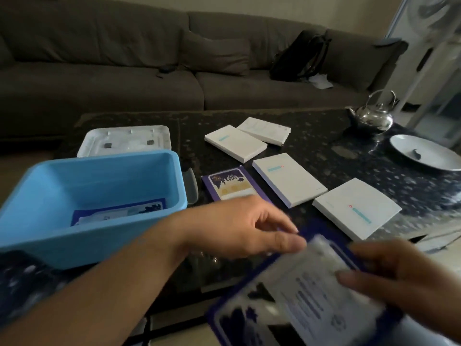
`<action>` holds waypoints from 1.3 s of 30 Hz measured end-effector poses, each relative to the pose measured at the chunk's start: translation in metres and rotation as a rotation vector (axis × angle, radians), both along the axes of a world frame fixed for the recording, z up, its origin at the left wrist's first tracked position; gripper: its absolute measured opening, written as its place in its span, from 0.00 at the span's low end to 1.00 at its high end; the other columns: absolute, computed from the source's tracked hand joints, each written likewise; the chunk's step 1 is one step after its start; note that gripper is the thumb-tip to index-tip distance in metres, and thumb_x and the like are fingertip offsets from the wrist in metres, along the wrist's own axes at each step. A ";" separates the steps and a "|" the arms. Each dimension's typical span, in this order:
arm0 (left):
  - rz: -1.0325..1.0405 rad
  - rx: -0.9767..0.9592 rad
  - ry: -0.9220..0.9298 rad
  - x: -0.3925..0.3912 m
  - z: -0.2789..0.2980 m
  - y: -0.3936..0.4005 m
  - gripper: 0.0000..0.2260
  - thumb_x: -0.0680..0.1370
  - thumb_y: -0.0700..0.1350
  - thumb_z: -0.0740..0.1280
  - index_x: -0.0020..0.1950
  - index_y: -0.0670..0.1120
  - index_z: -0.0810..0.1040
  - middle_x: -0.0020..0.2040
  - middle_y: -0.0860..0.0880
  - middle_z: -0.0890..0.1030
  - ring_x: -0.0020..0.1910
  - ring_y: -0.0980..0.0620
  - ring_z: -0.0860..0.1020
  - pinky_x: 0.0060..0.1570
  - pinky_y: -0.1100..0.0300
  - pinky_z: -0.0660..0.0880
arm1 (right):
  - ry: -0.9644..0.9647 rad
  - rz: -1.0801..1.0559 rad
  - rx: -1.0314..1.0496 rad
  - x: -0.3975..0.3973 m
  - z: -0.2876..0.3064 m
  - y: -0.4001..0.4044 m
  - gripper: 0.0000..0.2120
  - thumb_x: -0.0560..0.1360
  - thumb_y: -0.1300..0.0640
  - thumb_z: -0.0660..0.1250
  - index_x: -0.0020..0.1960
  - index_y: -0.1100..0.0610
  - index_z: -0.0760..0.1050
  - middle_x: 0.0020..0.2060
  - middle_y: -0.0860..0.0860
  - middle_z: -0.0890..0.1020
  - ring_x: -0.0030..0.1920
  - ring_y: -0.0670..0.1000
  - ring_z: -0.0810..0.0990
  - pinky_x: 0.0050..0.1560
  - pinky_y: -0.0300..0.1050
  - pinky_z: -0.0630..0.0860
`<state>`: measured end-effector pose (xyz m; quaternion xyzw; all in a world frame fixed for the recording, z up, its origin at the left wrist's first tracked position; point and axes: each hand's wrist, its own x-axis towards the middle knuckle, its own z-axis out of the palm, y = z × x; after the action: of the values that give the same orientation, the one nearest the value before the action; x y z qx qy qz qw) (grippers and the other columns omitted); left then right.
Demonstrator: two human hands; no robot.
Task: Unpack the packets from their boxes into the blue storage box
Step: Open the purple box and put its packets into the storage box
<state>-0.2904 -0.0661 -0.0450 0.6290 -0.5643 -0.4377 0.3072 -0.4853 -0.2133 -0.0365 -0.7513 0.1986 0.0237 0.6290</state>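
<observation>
left fingers: thumb and fingertips of the left hand (239, 228) pinch the top edge of a blurred purple-bordered packet with a white printed panel (306, 300), at about 5 o'clock in the head view.
right fingers: the right hand (404, 278) lies over the packet's right side, fingers curled onto its white face; the grip underneath is hidden.
packet in hand: tilted, held above the near table edge, just right of the storage box and apart from it.
blue plastic storage box (99, 243): at 8 o'clock, open on top; a flat purple-and-white packet (117, 212) lies on its floor.
white plastic lid (124, 141): at 10 o'clock, just behind the blue box.
purple carton with a cream label (229, 186): at centre, partly behind the left hand.
white flat cartons (289, 182): four, from 12 to 3 o'clock; the two farthest overlap.
dark speckled stone table (324, 143): bears everything.
steel kettle (371, 113): at 2 o'clock.
white plate (424, 151): at 3 o'clock, beside the kettle.
grey sofa (124, 58): behind the table, a black backpack (299, 56) on its seat.
</observation>
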 end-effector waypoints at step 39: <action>1.419 -0.483 -0.080 0.174 0.007 0.187 0.07 0.77 0.41 0.71 0.52 0.53 0.80 0.41 0.51 0.86 0.40 0.54 0.86 0.44 0.54 0.82 | 0.034 -0.024 -0.172 0.266 0.025 0.114 0.10 0.72 0.65 0.73 0.51 0.56 0.77 0.40 0.57 0.86 0.40 0.55 0.85 0.43 0.48 0.83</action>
<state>-0.1160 0.1209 -0.0383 0.7724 -0.1143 0.0247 0.6243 -0.2189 -0.0990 -0.0114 -0.7994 0.2195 0.0116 0.5591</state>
